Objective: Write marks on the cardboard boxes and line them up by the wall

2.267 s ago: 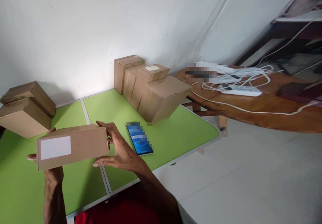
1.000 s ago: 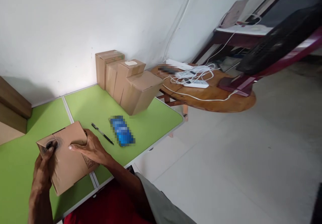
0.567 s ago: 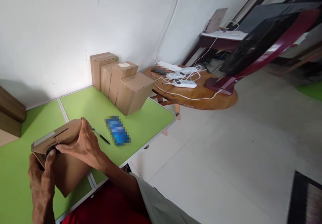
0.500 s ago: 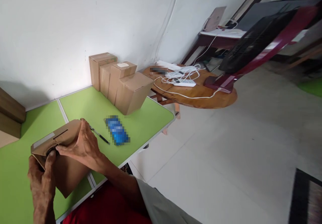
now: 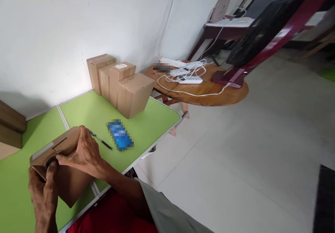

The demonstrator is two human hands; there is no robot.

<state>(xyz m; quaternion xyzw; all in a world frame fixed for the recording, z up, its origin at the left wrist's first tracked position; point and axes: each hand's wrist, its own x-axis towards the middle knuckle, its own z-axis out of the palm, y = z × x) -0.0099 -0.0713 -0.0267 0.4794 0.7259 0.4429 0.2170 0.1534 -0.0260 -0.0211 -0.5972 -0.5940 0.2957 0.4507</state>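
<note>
Left hand (image 5: 43, 193) and right hand (image 5: 85, 156) grip the carton (image 5: 70, 187), thumbs at its dark gap (image 5: 49, 160); edge bowed, upper panel (image 5: 72, 140) in place: opened only partway, I judge.

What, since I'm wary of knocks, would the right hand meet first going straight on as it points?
The cardboard box that the right hand touches; beyond, perhaps the left hand, though depth is unclear.

head view, forward and down, green table (image 5: 151, 125)

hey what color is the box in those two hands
The box is brown, with a white label; head view.
</note>
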